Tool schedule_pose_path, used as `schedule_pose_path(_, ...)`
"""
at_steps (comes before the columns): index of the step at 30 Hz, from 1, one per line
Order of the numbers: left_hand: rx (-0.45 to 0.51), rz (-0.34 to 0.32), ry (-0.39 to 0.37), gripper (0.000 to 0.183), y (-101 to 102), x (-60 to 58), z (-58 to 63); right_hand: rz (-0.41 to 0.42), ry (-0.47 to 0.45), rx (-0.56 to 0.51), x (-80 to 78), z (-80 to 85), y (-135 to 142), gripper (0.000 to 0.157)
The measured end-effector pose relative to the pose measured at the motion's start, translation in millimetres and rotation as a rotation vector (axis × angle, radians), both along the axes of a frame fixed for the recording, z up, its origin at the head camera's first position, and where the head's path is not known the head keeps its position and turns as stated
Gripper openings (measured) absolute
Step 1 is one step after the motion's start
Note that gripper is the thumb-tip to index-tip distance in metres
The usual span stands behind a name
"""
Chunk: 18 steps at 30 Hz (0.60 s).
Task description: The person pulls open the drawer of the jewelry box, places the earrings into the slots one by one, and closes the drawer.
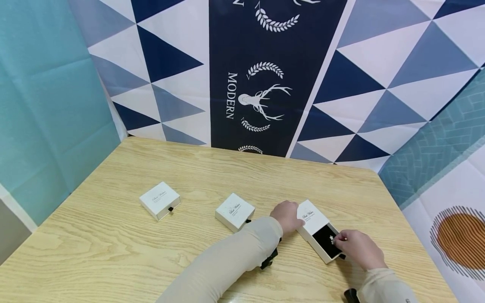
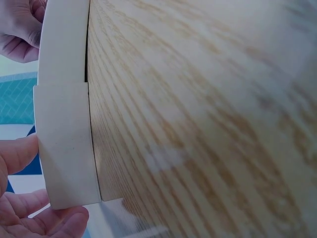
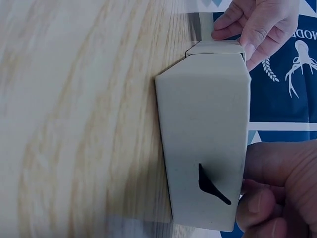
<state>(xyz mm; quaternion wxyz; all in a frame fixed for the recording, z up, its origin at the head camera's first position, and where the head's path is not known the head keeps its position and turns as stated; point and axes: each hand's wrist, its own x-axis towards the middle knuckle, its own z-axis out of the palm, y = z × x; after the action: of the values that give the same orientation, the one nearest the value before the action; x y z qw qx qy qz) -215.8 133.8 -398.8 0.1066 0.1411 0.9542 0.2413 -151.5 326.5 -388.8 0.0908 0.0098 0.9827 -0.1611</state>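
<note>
At the right of the table lies a white drawer-style gift box (image 1: pixel 313 219), its drawer (image 1: pixel 321 251) slid partly out toward me. Black lining covers the drawer's inside, and a small silvery piece of jewelry (image 1: pixel 331 239) shows against it. My left hand (image 1: pixel 286 215) grips the box's sleeve at the far end; in the left wrist view, thumb and fingers are around its end. My right hand (image 1: pixel 361 248) is over the drawer's right edge, pinching at the jewelry with thumb and forefinger. A black ribbon tab (image 3: pixel 210 186) hangs from the drawer's front.
Two more white boxes with black tabs stand closed on the wooden table (image 1: pixel 113 235): one box (image 1: pixel 235 210) just left of my left forearm, another box (image 1: pixel 160 200) farther left. A patterned cloth (image 1: pixel 250 84) hangs behind the table's back edge.
</note>
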Motion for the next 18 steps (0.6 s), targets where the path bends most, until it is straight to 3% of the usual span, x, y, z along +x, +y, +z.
schedule_pose_path(13, 0.009, -0.007, -0.006, 0.037, -3, -1.7, -0.7, 0.016, 0.025, -0.002, 5.1, 4.7, 11, 0.017)
schedule_pose_path(18, 0.1, 0.002, -0.069, 0.042, 0, -0.2, -2.9, -0.023, 0.025, -0.059, 20.6, 3.1, 30, 0.026)
